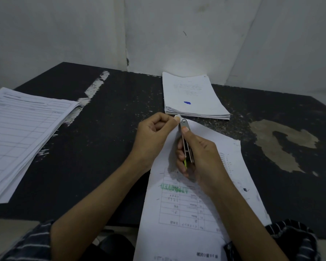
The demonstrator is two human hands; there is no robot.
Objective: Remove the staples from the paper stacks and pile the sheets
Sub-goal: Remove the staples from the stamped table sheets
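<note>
**Stapled corner: handling properties and blind spots**

The stapled stack of white printed sheets with a green stamp (pixel 177 213) lies on the black, scuffed bench (pixel 102 147), directly in front of the person and angled away. Its far corner is lifted off the bench.

Grip state:
- The left grip (pixel 154 132) is clamped on that far corner, thumb and forefinger pinching the paper.
- The right grip (pixel 201 162) is closed round the slim silver metal staple tool (pixel 187 147), with the thumb pressed on its upper face. The tool head sits at the pinched corner.

Handling, as a judgement:
- The sheets are light, thin and limp, and tear easily at the staple holes.
- Hold the paper just beside the staple so the pull loads the metal, not the sheet.
- The tool is rigid and smooth. A firm hold low on its body with the thumb on top appears adequate.

Not determinable:
- The staple itself is hidden behind the fingertips and the tool head.
- The sheet count is unreadable.
- The near edge of the stack is cut off by the frame.
- The printed form pile at the left (pixel 26 125) is also cut off.

The far white sheet pile with a blue mark (pixel 192 95) presumably receives the freed sheets
</note>
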